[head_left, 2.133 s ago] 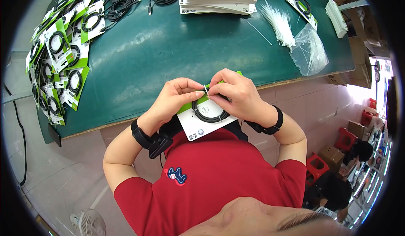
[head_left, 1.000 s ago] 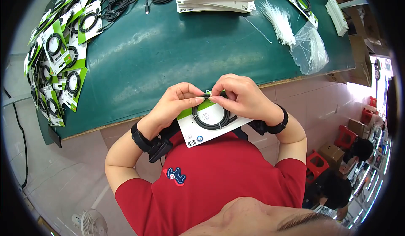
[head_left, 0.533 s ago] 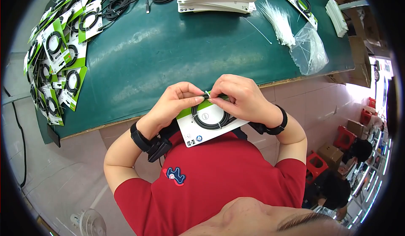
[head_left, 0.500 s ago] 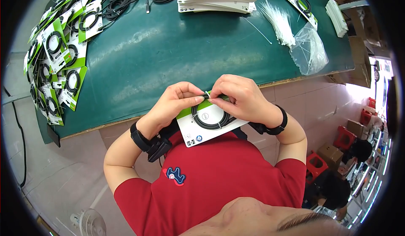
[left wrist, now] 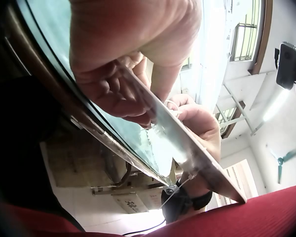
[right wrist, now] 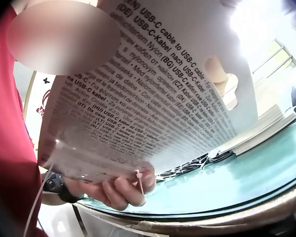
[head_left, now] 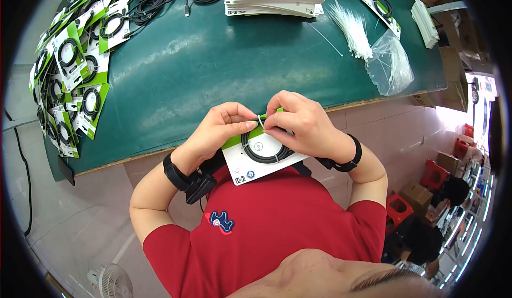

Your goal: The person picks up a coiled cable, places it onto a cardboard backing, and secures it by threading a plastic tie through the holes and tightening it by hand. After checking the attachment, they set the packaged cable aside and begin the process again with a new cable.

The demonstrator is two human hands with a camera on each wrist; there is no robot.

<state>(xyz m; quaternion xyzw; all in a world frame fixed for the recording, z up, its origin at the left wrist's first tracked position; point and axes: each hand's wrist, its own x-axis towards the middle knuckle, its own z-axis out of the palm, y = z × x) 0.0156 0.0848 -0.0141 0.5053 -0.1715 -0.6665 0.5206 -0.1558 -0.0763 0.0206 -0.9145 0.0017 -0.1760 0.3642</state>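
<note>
Both hands are busy — left hand (head_left: 216, 133) gripping the cable card (head_left: 256, 156), right hand (head_left: 298, 127) pinching the zip tie (head_left: 261, 121) — which could slip out if that pinch loosens.

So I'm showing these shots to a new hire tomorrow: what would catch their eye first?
Both hands, left hand and right hand, hold a white-and-green card with a coiled black cable at the bench edge, pinching a thin white tie at its top. Next, the heap of packed cards at the green bench's left end, and the white ties far right.
</note>
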